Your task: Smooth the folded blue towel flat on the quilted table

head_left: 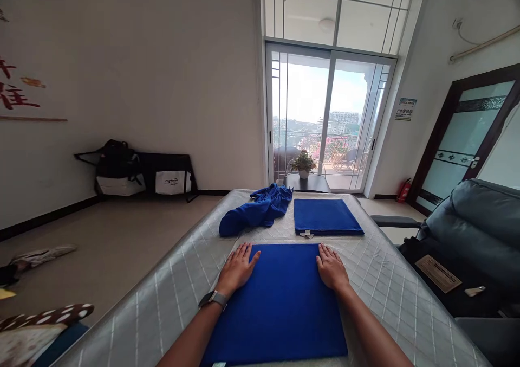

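Note:
A blue cloth (280, 307) lies flat and smooth as a rectangle on the quilted silver mattress (162, 302). On its far left corner rests my left hand (239, 268), fingers stretched forward; a dark watch circles that wrist. My right hand (331, 266) lies flat at the far right corner, fingers extended. Beyond the hands, a folded blue cloth (328, 216) with a small white tag sits to the right. A crumpled blue cloth (258, 210) is heaped to the left of it. Neither hand grips anything.
A grey armchair (479, 231) with a cardboard piece (437, 273) on it stands at the right. Past the mattress is a small table with a potted plant (303, 163) before sliding glass doors. A black bench (174, 163) holding bags stands along the left wall.

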